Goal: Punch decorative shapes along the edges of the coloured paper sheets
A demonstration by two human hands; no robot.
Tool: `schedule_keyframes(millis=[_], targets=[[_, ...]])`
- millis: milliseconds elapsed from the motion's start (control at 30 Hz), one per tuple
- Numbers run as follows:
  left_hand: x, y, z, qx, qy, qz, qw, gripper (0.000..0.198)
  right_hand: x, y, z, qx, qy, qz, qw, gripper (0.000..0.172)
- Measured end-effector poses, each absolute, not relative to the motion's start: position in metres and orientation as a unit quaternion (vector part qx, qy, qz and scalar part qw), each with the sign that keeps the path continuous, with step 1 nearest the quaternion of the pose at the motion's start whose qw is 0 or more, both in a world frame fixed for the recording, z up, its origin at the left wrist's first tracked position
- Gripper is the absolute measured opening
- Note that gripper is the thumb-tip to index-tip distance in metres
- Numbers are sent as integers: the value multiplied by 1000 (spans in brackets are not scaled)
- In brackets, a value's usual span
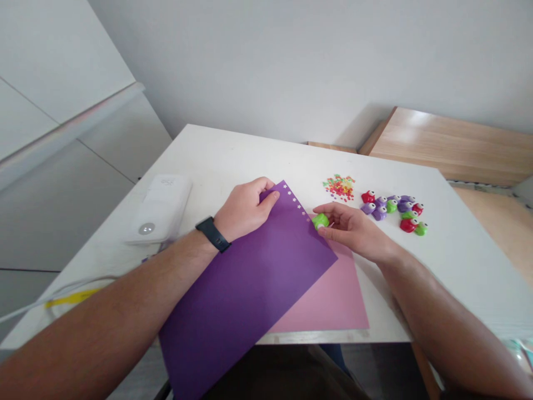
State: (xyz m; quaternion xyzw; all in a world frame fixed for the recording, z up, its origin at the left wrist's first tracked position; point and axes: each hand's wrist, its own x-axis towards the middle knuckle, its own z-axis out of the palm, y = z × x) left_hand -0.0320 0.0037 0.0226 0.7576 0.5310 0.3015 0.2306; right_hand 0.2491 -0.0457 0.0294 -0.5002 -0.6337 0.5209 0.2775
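White device sits at the table's left edge, untouched. Left hand pinches the far corner of the purple sheet, fingers closed on it. A short run of star holes lines the top edge — only the first part is punched, most of that edge looks left to do. Right hand is clamped on the green punch, set on the sheet's edge just past the last hole. Pink sheet lies under the purple one. Confetti pile and spare punches lie loose on the table — no container in view.
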Motion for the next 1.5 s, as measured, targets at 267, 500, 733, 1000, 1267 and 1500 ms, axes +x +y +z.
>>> schedule_keyframes(millis=[267,500,733,1000,1267,1500], targets=[[-31,3,24,758,530,306,227,27,252,-45,24,-518,-650,490,265,48],[-30,1,25,757,527,312,228,27,251,-47,21,-515,-667,466,269,46],[-29,0,25,754,526,315,235,26,251,-48,19,-517,-680,446,267,47],[-28,-1,26,752,524,322,237,26,249,-49,19,-520,-678,441,274,47],[-29,-1,26,755,520,324,234,26,247,-51,21,-517,-682,442,269,50],[-29,-2,27,747,533,322,233,29,248,-51,17,-511,-670,471,261,50]])
